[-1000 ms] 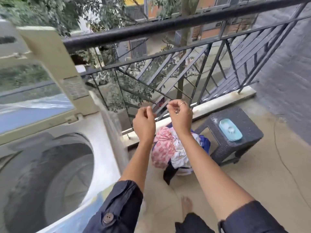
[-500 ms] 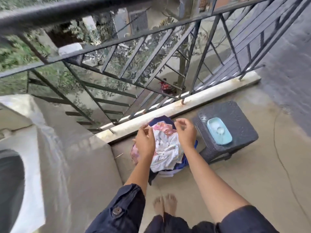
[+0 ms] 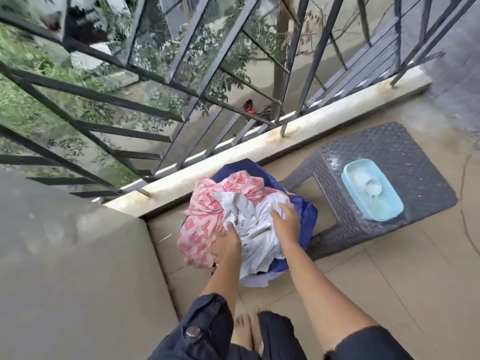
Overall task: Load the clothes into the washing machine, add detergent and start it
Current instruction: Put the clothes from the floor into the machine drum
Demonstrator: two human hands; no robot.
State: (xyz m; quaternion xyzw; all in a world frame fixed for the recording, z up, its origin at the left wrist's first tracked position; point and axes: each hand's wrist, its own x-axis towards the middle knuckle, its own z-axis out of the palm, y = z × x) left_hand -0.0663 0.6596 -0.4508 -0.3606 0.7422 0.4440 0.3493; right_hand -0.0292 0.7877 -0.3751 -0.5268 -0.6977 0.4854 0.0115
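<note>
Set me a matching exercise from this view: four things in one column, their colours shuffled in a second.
Things:
1 patterned cloth
2 tray
3 stool
4 plain cloth under the right hand

Colours:
A turquoise
B pale grey
C pink
D dark grey

Pairs: 1-C; 2-A; 3-D; 4-B

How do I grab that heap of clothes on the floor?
From above, dig one hand under each side of the clothes heap. It is loose and floppy, so pinching the top would likely lift only one piece.
</note>
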